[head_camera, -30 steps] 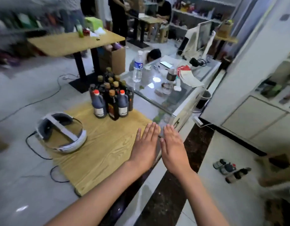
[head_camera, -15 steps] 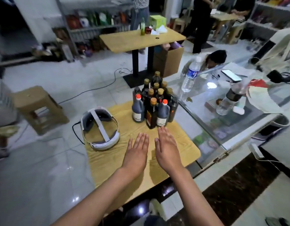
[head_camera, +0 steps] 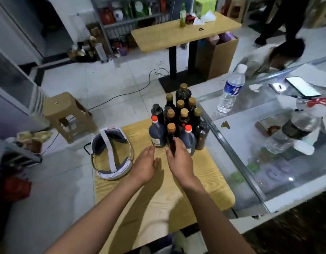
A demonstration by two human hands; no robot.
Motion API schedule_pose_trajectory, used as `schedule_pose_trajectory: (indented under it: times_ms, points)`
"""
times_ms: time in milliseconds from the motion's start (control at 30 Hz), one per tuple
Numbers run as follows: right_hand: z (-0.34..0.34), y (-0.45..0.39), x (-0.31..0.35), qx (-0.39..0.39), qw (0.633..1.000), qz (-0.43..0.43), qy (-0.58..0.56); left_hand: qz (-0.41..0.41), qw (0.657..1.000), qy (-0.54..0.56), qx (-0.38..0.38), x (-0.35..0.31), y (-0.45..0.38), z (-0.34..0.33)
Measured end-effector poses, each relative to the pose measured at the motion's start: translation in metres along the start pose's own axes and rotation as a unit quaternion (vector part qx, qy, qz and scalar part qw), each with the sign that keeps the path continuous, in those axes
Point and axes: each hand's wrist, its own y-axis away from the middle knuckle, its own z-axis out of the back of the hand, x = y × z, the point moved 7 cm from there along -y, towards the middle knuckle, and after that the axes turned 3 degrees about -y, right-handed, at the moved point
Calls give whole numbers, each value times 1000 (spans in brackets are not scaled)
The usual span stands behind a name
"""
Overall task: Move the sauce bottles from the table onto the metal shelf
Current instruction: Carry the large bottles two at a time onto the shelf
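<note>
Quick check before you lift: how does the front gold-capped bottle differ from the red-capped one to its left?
The gold-capped bottle is slim and narrow; the red-capped bottle is squat with broad shoulders. The right hand grips the gold-capped one, while the red-capped one stands untouched, with the open left hand short of it. Only the red-capped bottle shows a pale label. Both hold dark liquid and stand upright on the wooden table.

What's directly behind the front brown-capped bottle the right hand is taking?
More dark sauce bottles with gold caps stand in rows behind the slim brown-capped bottle gripped by the right hand; their lower bodies are hidden.
</note>
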Motion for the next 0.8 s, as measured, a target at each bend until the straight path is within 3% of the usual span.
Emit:
schedule_pose_trajectory:
  times_ms: [100, 300, 433, 567, 700, 800]
  points:
    - [2, -21, 0, -34, 998, -37, 39, 2, 999, 43, -5, 13, -29, 9]
    - [-14, -56, -10, -16, 990, -121, 69, 73, 990, 105, -50, 35, -84, 41]
    - [-23, -75, -16, -15, 984, -154, 84, 102, 986, 124, -36, 39, -119, 41]
    - [-34, -86, -24, -23, 981, -173, 79, 124, 965, 230, -14, 46, -151, 30]
    - [-36, -86, -32, -73, 980, -187, 10, 82, 939, 333, -22, 57, -169, 17]
    - [-38, -89, -30, -67, 983, -171, 2, 49, 924, 376, -38, 61, -179, 11]
